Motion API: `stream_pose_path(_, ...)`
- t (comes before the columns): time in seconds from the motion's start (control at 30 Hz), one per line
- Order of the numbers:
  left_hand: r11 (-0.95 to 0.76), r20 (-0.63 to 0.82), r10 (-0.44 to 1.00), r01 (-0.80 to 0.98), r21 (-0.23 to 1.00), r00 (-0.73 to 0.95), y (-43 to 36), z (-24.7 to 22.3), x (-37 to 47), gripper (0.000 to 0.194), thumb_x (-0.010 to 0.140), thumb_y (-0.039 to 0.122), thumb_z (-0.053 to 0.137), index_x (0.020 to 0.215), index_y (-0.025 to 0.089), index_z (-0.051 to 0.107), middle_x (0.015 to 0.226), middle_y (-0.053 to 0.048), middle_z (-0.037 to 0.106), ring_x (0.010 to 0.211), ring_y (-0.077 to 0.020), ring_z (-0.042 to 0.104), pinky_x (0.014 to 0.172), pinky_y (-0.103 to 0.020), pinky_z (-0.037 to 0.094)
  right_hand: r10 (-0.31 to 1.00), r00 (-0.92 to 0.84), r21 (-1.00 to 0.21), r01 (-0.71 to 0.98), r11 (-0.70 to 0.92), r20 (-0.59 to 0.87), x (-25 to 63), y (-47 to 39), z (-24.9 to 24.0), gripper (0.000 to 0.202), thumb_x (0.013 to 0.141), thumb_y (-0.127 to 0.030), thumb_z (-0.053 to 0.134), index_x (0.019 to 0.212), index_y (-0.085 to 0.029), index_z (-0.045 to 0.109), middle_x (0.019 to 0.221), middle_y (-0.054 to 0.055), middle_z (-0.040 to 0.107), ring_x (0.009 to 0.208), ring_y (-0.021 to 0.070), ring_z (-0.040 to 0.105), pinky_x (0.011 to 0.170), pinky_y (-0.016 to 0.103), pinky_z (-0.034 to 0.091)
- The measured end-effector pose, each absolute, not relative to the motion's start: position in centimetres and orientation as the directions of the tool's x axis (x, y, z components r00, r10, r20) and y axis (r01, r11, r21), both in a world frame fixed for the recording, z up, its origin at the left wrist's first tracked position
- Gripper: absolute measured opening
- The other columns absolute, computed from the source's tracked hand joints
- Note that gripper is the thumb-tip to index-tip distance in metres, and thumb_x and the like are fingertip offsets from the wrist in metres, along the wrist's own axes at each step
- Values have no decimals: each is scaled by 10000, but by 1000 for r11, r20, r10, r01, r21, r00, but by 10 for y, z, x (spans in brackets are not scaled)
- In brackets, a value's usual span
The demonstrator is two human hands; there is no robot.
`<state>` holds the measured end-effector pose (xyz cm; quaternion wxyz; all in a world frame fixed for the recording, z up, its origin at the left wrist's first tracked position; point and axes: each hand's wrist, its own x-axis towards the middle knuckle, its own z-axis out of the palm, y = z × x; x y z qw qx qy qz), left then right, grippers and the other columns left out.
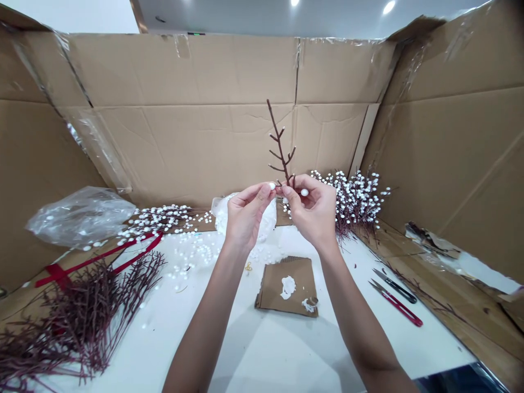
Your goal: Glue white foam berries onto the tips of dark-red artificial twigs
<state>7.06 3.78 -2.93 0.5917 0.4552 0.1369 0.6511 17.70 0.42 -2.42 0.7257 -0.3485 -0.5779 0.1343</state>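
Observation:
Raised above the table, my right hand (313,210) pinches a brown artificial twig (279,143) near its lower part. The twig points up, and several of its short side shoots carry white tips. Between the thumb and finger of my left hand (248,212) is a small white berry (272,186), held against a low side shoot of the twig. A second white berry (304,192) shows by the fingers of my right hand. Below both hands, a cardboard square (270,278) lies on the table with white paste (288,287) smeared on it.
Bare brown twigs (82,316) pile up at the left beside red ribbon (135,245) and a clear plastic bag (82,215). Berry-tipped twigs (358,199) stand at back right. Loose white berries (184,259) scatter left. Red snips (399,305) and black snips (397,286) lie right.

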Motion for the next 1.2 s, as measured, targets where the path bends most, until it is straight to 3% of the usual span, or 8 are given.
stream_pose_path(0.53, -435, 504, 864, -516, 738, -8, 33, -31, 72, 151, 601, 272, 801, 709, 179, 749, 766, -24, 732, 766, -149, 670, 835, -316, 525, 502, 291, -580, 432, 691, 814, 171, 2, -30, 123, 766, -169, 528, 731, -196, 643, 695, 7, 644, 597, 124, 542, 524, 252, 400)
stream_pose_path(0.67, -465, 519, 854, -513, 722, -43, 33, -33, 77, 152, 608, 274, 795, 718, 179, 751, 770, -24, 735, 773, -155, 672, 840, -322, 524, 517, 315, -605, 369, 706, 796, 171, 9, -31, 106, 760, -168, 542, 725, -188, 640, 678, 3, 638, 595, 121, 550, 536, 250, 417)
stream_pose_path(0.83, -416, 485, 874, -488, 767, 18, 50, -42, 65, 218, 665, 369, 751, 758, 171, 748, 835, -52, 732, 808, -146, 671, 859, -302, 513, 644, 254, -692, 220, 688, 721, 183, 14, -28, 95, 764, -218, 578, 680, -181, 603, 669, 6, 638, 651, 133, 605, 581, 252, 460)
stream_pose_path(0.9, -413, 451, 892, -352, 840, 28, 66, -59, 49, 289, 689, 440, 710, 779, 168, 744, 874, -67, 729, 817, -152, 665, 824, -293, 515, 673, 220, -708, 214, 673, 706, 191, 13, -25, 123, 771, -227, 585, 657, -179, 595, 665, 7, 637, 660, 129, 607, 602, 255, 467)
stream_pose_path(1.0, -361, 326, 929, 235, 902, 174, 91, -102, 16, 307, 653, 438, 707, 798, 169, 743, 849, -57, 739, 779, -179, 658, 716, -274, 504, 694, 195, -720, 202, 664, 694, 201, 11, -22, 147, 775, -226, 595, 637, -177, 601, 638, 2, 626, 632, 119, 589, 604, 256, 463)
stream_pose_path(1.1, -297, 231, 952, 418, 859, 202, 103, -148, -13, 237, 561, 355, 737, 660, 141, 731, 724, -84, 737, 708, -233, 654, 665, -309, 487, 732, 166, -750, 152, 644, 661, 205, 10, -21, 122, 764, -228, 613, 653, -178, 610, 600, -9, 608, 587, 110, 572, 579, 254, 456)
stream_pose_path(1.2, -276, 183, 958, 527, 803, 222, 104, -179, -30, 170, 563, 342, 695, 592, 175, 714, 643, -56, 724, 654, -235, 638, 625, -308, 471, 761, 145, -774, 119, 621, 633, 204, 11, -21, 87, 747, -240, 631, 683, -184, 615, 576, -22, 598, 561, 104, 561, 557, 249, 453)
